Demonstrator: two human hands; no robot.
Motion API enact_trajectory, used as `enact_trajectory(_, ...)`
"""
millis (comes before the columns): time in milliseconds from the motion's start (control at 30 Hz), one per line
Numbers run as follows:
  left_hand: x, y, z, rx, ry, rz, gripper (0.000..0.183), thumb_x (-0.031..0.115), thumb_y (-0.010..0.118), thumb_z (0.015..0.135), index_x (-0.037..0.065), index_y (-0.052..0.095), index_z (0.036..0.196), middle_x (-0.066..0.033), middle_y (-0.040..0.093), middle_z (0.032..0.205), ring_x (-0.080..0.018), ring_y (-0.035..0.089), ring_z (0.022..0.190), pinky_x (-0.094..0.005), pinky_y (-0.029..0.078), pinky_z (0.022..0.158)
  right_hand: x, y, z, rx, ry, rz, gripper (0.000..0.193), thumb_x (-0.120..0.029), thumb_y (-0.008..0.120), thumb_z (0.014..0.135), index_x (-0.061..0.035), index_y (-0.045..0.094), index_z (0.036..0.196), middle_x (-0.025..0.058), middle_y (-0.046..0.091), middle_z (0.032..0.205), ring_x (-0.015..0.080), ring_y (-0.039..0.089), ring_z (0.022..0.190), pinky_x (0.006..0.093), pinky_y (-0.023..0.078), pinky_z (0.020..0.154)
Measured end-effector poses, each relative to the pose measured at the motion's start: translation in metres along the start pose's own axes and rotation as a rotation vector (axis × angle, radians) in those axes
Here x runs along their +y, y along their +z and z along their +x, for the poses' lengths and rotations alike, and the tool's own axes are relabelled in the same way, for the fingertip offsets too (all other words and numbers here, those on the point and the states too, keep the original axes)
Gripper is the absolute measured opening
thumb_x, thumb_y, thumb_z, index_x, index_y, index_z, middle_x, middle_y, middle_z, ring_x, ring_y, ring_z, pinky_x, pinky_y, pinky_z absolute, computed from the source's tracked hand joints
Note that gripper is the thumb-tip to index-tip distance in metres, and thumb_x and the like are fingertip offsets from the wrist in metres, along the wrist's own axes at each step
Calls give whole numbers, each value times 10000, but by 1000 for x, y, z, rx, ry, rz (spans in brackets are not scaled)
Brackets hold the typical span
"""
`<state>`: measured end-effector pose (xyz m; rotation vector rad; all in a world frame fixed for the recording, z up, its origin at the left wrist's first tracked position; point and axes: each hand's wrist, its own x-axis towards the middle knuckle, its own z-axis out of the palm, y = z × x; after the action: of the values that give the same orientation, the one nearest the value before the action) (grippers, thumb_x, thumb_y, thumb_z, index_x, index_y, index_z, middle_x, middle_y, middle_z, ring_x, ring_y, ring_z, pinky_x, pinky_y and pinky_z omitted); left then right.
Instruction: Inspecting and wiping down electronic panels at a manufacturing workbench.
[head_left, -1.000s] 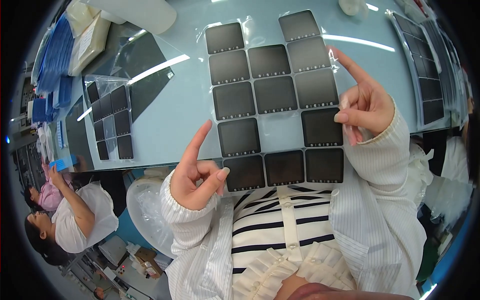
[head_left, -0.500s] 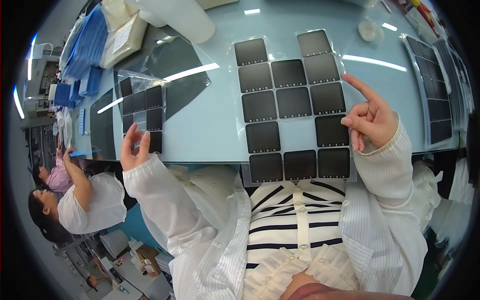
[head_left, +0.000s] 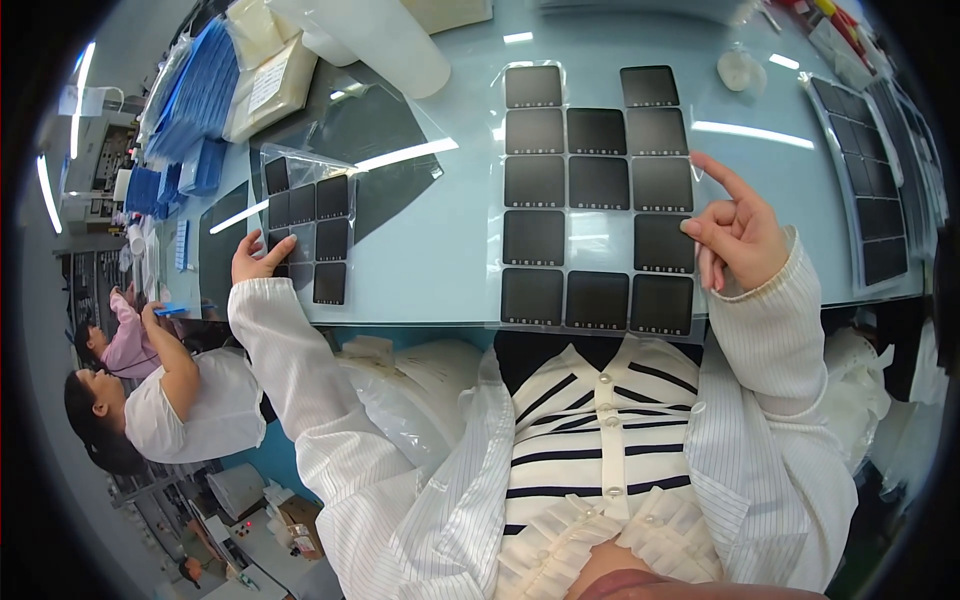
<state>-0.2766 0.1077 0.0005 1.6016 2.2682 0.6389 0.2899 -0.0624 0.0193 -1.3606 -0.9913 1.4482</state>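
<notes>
In front of me lies a large clear sheet [head_left: 597, 228] set with rows of dark square panels [head_left: 533, 239]; the middle column has a bare cell. My right hand [head_left: 745, 240] pinches the sheet's right edge between thumb and bent fingers, its index finger stretched along the edge. To the left is a smaller clear sheet with dark squares [head_left: 331, 240], a pale cell among them. At its left edge, my left hand [head_left: 260, 258] has thumb and fingers apart. The thumb lies over a dark square there; whether it presses is unclear.
Blue packets [head_left: 195, 90], a cream-coloured pack [head_left: 270, 88] and a white roll [head_left: 385, 40] stand at the back left. A small clear-and-white round item [head_left: 738, 68] sits at the far right, near stacked panel sheets [head_left: 860, 170]. Two people [head_left: 190, 400] work at the left.
My left hand has shifted left, from over the smaller sheet to its left edge, its thumb spreading away from the fingers. My right hand keeps its hold. The view has moved slightly.
</notes>
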Motion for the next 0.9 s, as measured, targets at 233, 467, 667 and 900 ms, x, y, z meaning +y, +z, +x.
enact_trajectory(233,13,-5,9,-192,-134,-249,529,160,890,540,56,574,952,43,447,694,-83,481,611,-225,426,575,-2,3,-4,-36,-3,-51,566,-13,493,893,-22,231,1395,29,526,594,91,525,413,178,383,362)
enact_trajectory(467,38,-2,-4,-372,-41,-642,254,92,715,768,28,570,967,-30,621,829,-104,589,715,-228,470,664,0,-2,-8,-21,-17,-30,545,-76,500,908,-26,251,1390,26,518,639,93,531,433,181,390,369)
enact_trajectory(667,49,-60,-46,-412,147,-704,373,36,634,819,0,500,1164,-63,613,1017,-128,600,873,-241,472,768,-10,-11,-13,55,-34,-165,568,-16,550,848,-14,316,1366,36,560,703,78,522,466,179,387,406)
enact_trajectory(900,105,-125,-154,-171,601,-522,612,93,656,760,-69,387,1285,-132,462,1256,-209,479,1123,-300,335,971,-21,-29,-24,246,-247,-445,520,31,626,766,9,471,1261,34,586,728,40,488,502,168,384,457)
